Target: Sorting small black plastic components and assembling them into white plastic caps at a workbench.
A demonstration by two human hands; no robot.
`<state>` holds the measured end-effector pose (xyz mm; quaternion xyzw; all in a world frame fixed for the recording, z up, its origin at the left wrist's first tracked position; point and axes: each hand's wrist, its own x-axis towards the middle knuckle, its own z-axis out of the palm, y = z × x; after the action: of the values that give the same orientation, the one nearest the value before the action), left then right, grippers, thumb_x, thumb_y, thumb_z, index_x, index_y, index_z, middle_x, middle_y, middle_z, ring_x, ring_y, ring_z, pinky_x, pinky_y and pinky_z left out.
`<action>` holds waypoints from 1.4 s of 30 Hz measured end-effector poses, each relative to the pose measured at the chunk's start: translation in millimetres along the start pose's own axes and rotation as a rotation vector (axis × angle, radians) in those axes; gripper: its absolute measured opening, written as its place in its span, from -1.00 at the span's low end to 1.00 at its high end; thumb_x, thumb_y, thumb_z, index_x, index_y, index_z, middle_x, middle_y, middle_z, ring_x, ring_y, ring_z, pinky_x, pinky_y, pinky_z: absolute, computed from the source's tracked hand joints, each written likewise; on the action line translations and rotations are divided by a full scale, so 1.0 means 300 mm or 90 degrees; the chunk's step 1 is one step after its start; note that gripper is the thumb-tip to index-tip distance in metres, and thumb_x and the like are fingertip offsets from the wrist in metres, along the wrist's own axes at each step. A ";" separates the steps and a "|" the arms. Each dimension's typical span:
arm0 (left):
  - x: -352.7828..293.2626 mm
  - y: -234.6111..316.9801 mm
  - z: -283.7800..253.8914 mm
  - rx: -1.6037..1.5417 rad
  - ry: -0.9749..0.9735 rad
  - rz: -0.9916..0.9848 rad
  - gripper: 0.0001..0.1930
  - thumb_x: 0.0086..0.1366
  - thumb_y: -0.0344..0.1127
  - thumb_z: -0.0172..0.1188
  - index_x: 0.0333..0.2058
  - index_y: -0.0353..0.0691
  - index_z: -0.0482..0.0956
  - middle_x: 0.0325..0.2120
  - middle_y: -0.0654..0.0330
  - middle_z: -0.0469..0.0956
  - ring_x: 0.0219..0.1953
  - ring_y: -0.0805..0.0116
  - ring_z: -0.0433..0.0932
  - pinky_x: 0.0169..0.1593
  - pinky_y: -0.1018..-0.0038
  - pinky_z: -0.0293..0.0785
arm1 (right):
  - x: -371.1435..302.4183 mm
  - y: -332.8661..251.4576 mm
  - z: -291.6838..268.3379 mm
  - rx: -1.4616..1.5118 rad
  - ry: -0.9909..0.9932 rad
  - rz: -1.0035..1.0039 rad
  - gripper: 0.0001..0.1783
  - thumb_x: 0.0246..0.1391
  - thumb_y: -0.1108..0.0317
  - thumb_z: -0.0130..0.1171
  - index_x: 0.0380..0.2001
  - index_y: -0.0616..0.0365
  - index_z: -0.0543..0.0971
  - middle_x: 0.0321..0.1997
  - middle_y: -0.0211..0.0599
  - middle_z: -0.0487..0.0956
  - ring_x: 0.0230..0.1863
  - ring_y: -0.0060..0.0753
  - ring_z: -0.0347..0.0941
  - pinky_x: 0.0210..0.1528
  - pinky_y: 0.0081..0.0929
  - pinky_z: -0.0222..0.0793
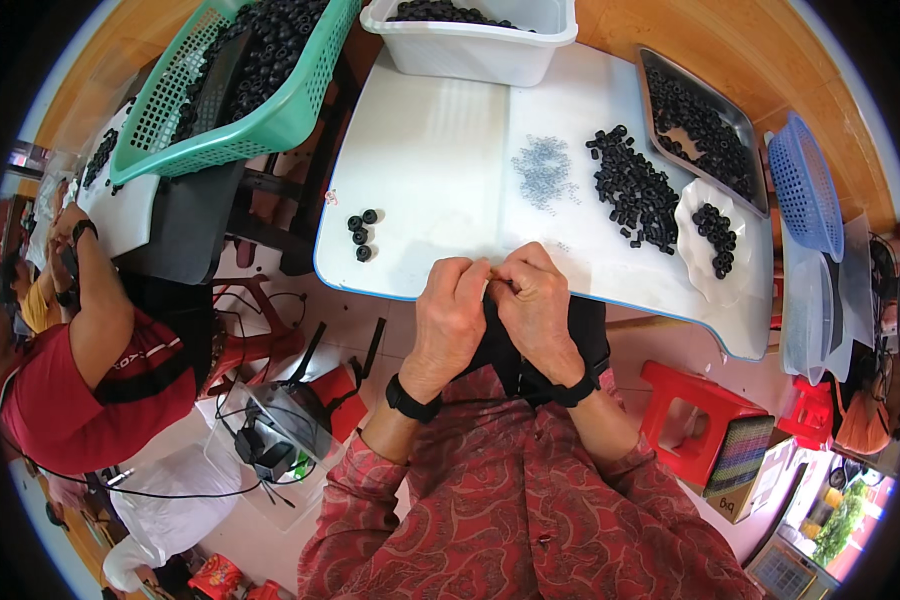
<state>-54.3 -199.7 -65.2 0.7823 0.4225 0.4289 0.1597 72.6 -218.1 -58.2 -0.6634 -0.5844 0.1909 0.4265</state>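
Note:
My left hand [448,318] and my right hand [536,312] meet at the front edge of the white table [420,150]. Both are closed, thumbs and fingertips pinched together. Something small and dark seems to sit between the fingertips, mostly hidden by them. To the left of my hands, several round black parts [360,237] stand in a short row. Ahead and to the right lies a scatter of tiny, shiny, clear or metallic pieces [544,170]. Beyond it spreads a pile of small black cylindrical parts [634,188].
A white scalloped dish [692,262] and a metal tray [756,190] hold black parts at right. A white tub [470,55] stands at the back, a green basket [210,142] at left. A blue basket [808,185] is far right. Another person [100,370] works at left; a red stool [692,420] stands right.

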 end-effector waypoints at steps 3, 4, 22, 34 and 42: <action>0.011 0.010 -0.004 0.014 -0.009 0.023 -0.55 -0.11 -0.75 0.09 -0.15 -0.39 0.55 -0.29 -0.01 0.49 -0.26 0.00 0.53 -0.25 0.26 0.55 | 0.001 -0.004 -0.017 0.020 -0.021 0.002 -0.95 -0.12 0.57 0.28 -0.51 0.20 0.62 -0.38 -0.27 0.50 -0.46 -0.19 0.50 -0.44 -0.31 0.40; 0.014 0.014 -0.005 0.017 -0.015 0.030 -0.57 -0.09 -0.75 0.10 -0.15 -0.39 0.54 -0.30 0.00 0.48 -0.26 0.01 0.53 -0.25 0.26 0.55 | -0.003 -0.008 -0.023 0.015 0.000 -0.001 -0.92 -0.09 0.58 0.23 -0.46 0.21 0.63 -0.36 -0.23 0.49 -0.46 -0.19 0.49 -0.45 -0.32 0.40; -0.057 -0.060 0.013 -0.025 -0.066 0.086 -0.71 0.03 -0.55 0.26 -0.22 -0.43 0.52 -0.36 -0.02 0.46 -0.30 -0.07 0.51 -0.33 0.20 0.48 | 0.037 -0.065 0.040 0.239 -0.122 -0.213 -0.80 0.18 0.49 -0.14 -0.19 0.24 0.45 -0.11 -0.15 0.52 -0.06 -0.13 0.39 0.14 -0.25 0.19; -0.024 -0.057 0.008 -0.048 -0.044 0.116 -0.71 -0.01 -0.55 0.27 -0.25 -0.45 0.52 -0.37 -0.03 0.48 -0.31 -0.08 0.52 -0.34 0.18 0.50 | 0.038 -0.054 0.055 0.242 -0.118 -0.186 -0.79 0.17 0.50 -0.17 -0.20 0.23 0.45 -0.13 -0.15 0.51 -0.07 -0.13 0.38 0.12 -0.27 0.20; -0.011 -0.057 0.009 -0.053 -0.040 0.146 -0.74 -0.04 -0.60 0.25 -0.30 -0.46 0.50 -0.40 -0.02 0.42 -0.35 -0.03 0.52 -0.42 0.24 0.52 | 0.036 -0.054 0.052 0.226 -0.118 -0.174 -0.80 0.18 0.50 -0.16 -0.17 0.22 0.42 -0.14 -0.12 0.49 -0.09 -0.13 0.38 0.10 -0.27 0.20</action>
<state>-62.1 -191.9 -78.8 0.8313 0.3069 0.4366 0.1553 53.7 -203.4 -51.4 -0.4725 -0.6628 0.2912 0.5027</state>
